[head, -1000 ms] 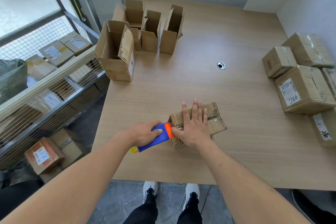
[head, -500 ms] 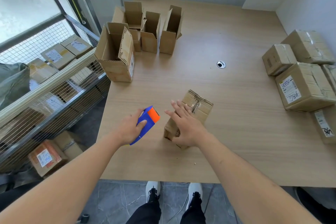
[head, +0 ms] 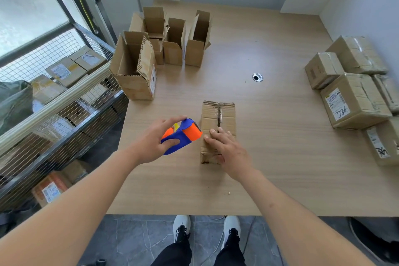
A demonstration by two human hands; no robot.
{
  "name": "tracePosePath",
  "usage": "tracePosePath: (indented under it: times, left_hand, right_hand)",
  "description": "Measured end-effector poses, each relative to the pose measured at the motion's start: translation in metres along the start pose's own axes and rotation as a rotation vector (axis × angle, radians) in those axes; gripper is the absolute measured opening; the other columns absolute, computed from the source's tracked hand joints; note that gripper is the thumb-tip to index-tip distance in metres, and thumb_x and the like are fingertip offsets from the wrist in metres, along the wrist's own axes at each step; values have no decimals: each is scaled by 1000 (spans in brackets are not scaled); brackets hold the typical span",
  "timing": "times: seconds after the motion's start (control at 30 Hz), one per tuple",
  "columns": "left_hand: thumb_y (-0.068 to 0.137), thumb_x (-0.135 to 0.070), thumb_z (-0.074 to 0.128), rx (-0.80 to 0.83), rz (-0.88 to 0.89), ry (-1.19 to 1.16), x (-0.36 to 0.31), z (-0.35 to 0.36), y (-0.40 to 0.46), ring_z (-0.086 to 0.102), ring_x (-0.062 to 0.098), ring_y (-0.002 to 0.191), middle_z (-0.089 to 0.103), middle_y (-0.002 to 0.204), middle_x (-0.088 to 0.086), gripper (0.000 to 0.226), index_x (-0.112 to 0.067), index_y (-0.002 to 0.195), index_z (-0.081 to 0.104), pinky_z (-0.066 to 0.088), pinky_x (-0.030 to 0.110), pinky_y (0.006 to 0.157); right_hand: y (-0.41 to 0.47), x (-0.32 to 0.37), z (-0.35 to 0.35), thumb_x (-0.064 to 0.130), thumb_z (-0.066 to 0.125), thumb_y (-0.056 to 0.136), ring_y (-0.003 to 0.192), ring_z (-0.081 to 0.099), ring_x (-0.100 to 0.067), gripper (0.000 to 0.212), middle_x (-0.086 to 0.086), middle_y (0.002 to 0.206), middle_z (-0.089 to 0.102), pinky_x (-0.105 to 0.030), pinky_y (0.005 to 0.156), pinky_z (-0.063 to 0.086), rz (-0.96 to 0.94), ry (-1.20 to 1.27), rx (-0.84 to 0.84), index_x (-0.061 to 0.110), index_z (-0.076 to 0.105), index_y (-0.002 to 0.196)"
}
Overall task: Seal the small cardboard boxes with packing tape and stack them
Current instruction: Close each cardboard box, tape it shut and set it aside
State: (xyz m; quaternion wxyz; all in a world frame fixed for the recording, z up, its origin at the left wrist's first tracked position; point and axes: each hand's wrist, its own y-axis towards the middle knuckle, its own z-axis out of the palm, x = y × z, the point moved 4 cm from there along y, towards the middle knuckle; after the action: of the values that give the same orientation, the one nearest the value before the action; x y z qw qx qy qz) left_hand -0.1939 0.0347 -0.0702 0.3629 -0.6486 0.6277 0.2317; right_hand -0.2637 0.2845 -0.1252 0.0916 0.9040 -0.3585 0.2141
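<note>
Wood table [head: 269, 157] against pale walls, wire rack [head: 54, 97] on the left. Your box [head: 218, 119] lies near-centre, long axis running near-to-far, taped seam up. R hand [head: 228, 150] rests on its near end, fingers flat and relaxed; that end's partly hidden. L hand [head: 155, 142] grips the dispenser [head: 181, 135], held just left of the box, blade end toward it. Open boxes [head: 164, 49] far left, sealed boxes [head: 354, 97] at right edge, some cut off. Bare table btwn them.
</note>
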Motion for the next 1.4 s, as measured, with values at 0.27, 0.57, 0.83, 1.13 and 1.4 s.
tracePosePath:
  times: [0.27,0.57,0.83,1.13,1.4]
  left_hand:
    - [91,-7,72,92,103,-36,-22,-8,-10,49,14,127,53,135,-12,74,-51,144,44,44,45,106]
    - [93,-10,72,168,131,-7,-39,-9,-17,50,8,122,52,129,-19,72,-53,143,44,45,39,103]
    - [93,-12,72,204,127,24,-45,-10,-24,51,10,122,51,131,-16,73,-56,143,42,46,42,103]
    - [94,-18,71,245,143,57,-51,-5,-22,50,8,121,52,130,-19,72,-59,143,39,45,43,104]
    - [101,-21,60,235,182,188,-53,14,-9,49,15,106,45,118,-10,75,-65,149,23,43,40,99]
  right_hand:
    - [15,15,-54,15,65,99,121,63,-4,38,6,127,70,-29,107,49,350,842,4,20,63,137]
    - [14,50,-65,43,56,99,101,72,-29,46,-17,112,74,-42,90,60,392,1165,15,4,73,117]
    - [-1,47,-72,1,75,89,92,74,-26,21,-23,105,74,-38,83,62,343,1153,8,0,75,111]
    - [-4,43,-74,-5,79,84,87,75,-26,22,-17,93,76,-42,84,62,331,991,-65,7,77,103]
    - [-21,26,-60,-10,76,82,78,76,-28,16,-17,86,76,-37,72,62,540,1069,-308,0,75,95]
